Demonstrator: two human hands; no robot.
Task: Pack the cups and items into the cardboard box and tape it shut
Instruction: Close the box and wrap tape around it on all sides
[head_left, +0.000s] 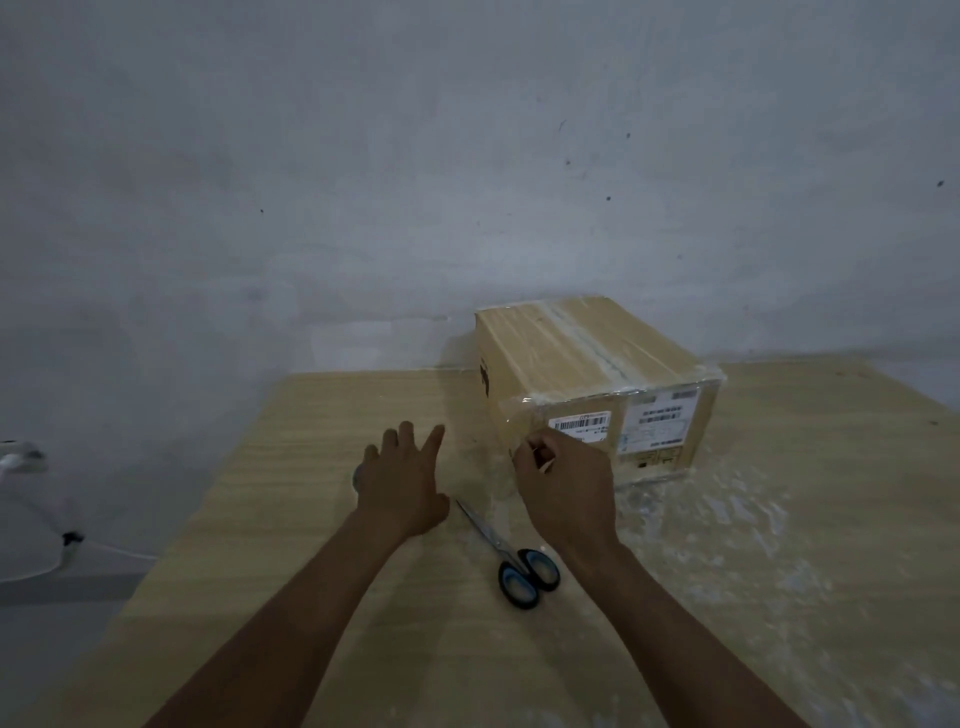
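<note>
Reaching with spread, empty fingers, the left hand is over the table, with scissors lying just beside it. The right hand pinches what seems a clear tape end at the near corner of the cardboard box. The box is closed and its seam taped, so packing looks done; only finishing the tape seems left.

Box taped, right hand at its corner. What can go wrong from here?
1. The right hand pinches what looks like a tape end at the box corner; it may wrinkle or stick to itself.
2. Scissors lie between the hands; the left hand could snag the blades reaching across.
</note>
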